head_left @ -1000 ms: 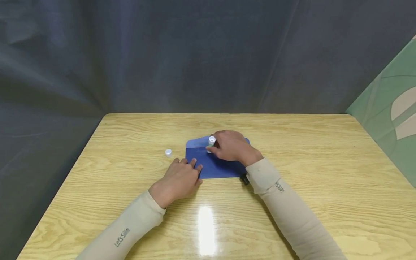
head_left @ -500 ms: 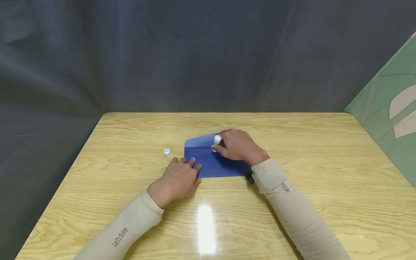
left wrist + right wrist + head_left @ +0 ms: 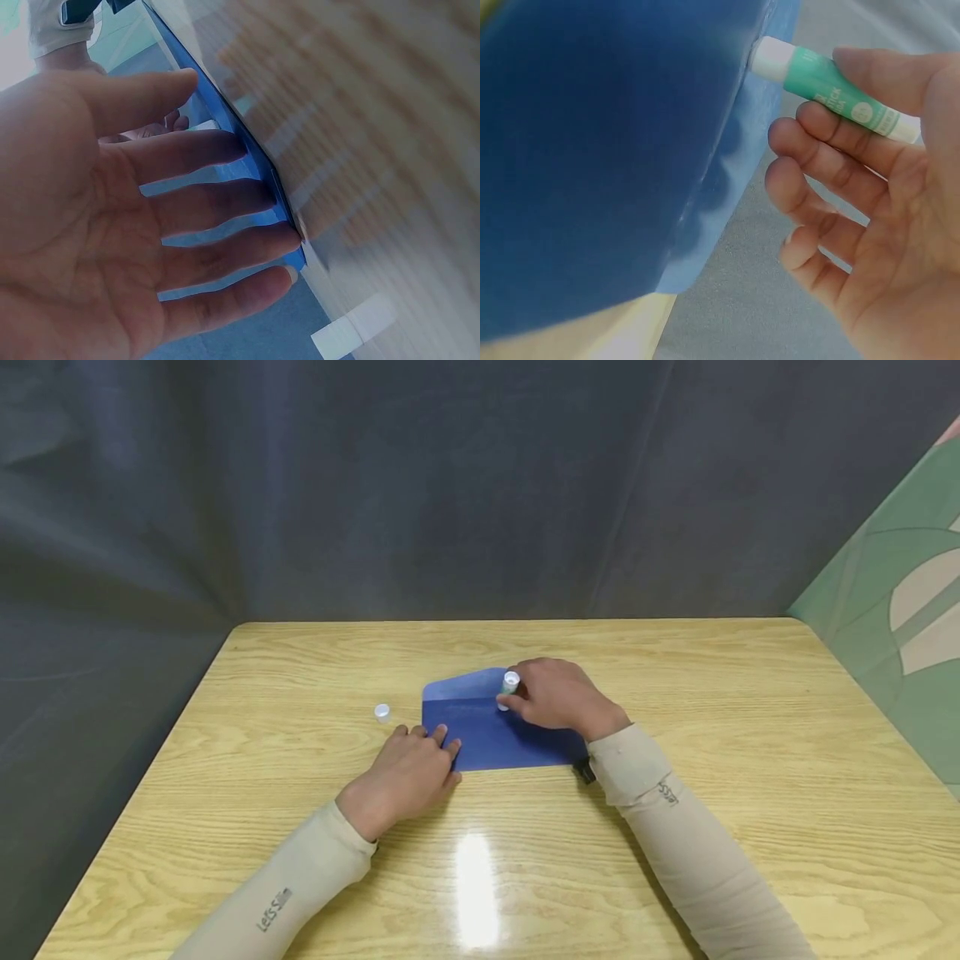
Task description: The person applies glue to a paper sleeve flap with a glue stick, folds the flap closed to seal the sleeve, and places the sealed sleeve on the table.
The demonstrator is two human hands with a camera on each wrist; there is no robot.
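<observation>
A blue envelope (image 3: 487, 739) lies on the table with its lighter flap (image 3: 457, 687) opened away from the person. My right hand (image 3: 558, 693) pinches a green and white glue stick (image 3: 832, 88) between thumb and fingers. The stick's white end touches the envelope near the flap fold in the right wrist view. On the envelope's left side, my left hand (image 3: 408, 772) rests with fingers spread and fairly straight, the fingertips pressing the paper. A white cap (image 3: 382, 712) sits on the table to the left of the envelope, beyond the left fingertips.
The wooden table (image 3: 712, 735) reaches to a dark curtain (image 3: 450, 493) at the back and left. A green patterned cloth (image 3: 900, 610) hangs at the right. A small black object (image 3: 584, 770) shows beneath the right sleeve cuff.
My right hand has slid to the right along the flap fold with the glue stick. The left hand keeps its place on the envelope.
</observation>
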